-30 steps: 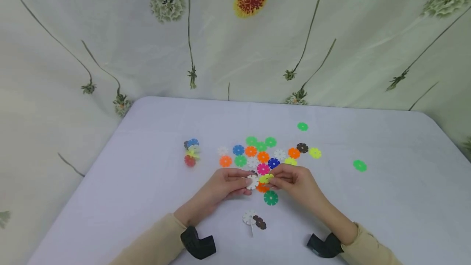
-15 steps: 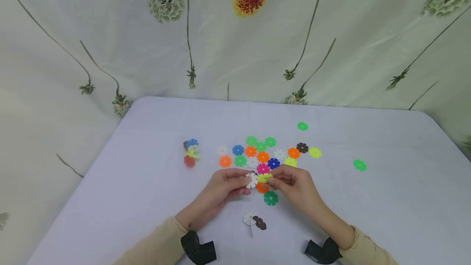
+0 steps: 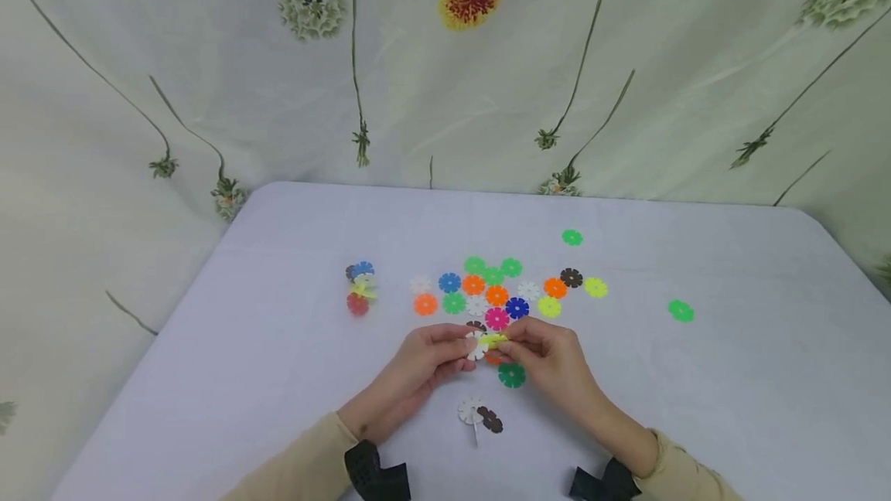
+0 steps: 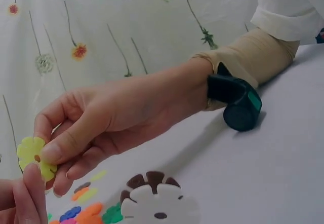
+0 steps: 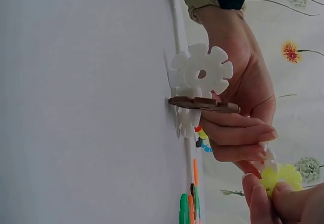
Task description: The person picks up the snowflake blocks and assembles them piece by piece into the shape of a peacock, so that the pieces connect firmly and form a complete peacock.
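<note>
Between its thumb and fingers my left hand [image 3: 428, 358] pinches a white notched disc [image 3: 476, 346]. My right hand [image 3: 557, 358] pinches a yellow disc [image 3: 493, 340], which meets the white one edge to edge; in the right wrist view the yellow disc [image 5: 281, 177] is held against the white piece [image 5: 271, 159]. Whether their slots are joined cannot be told. Nearer the person, a white disc [image 3: 469, 410] stands linked with a brown disc [image 3: 491, 420].
Loose discs of several colours, among them pink [image 3: 497, 319], dark blue [image 3: 517, 308] and green [image 3: 511, 375], lie beyond and around the hands. A joined multicoloured group with a red disc [image 3: 358, 305] lies at the left. One green disc [image 3: 681, 311] lies far right.
My right hand has moved slightly left, bringing the yellow disc from beside the white one to overlap its edge. My left hand has kept its grip on the white disc.
</note>
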A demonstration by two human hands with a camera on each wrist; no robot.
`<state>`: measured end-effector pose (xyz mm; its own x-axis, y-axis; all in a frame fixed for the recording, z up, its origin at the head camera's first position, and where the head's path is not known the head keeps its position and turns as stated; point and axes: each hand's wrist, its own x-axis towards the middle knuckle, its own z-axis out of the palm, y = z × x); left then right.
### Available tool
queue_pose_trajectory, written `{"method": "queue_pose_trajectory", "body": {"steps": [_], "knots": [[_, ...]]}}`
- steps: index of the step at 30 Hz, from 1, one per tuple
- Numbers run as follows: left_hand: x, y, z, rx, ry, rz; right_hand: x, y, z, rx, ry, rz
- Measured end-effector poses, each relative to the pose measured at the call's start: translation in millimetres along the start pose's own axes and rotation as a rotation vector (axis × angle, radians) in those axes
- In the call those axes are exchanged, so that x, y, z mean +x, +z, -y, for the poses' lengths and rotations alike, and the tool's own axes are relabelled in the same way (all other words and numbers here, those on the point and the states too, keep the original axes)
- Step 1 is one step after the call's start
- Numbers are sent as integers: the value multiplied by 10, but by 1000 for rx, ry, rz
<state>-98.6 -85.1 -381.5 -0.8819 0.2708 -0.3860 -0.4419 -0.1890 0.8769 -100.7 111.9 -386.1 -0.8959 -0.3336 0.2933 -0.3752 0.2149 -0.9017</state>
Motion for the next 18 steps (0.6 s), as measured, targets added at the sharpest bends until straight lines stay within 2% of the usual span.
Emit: {"method": "queue_pose_trajectory", "body": {"steps": [3,6,8,9,11,13,14,16,18], "knots": [[25,-24,-47,37,34,18,39,-57,26,-87,81,-1],[28,-82,-61,59,91,21,70,-102,40,-277,185,23],[45,-114,-47,76,125,28,69,-119,31,-455,230,86],[53,-128,-36,85,136,36,60,-123,26,-536,231,124],[71,-151,-6,111,154,57,42,-120,18,-630,199,218],[80,-164,16,137,176,74,32,-118,8,-661,154,268],[82,-169,25,149,186,79,30,-123,6,-640,144,277],[78,-175,37,181,197,81,38,-152,-2,-563,138,288],[76,-178,45,210,191,78,57,-204,-16,-465,137,259]]}}
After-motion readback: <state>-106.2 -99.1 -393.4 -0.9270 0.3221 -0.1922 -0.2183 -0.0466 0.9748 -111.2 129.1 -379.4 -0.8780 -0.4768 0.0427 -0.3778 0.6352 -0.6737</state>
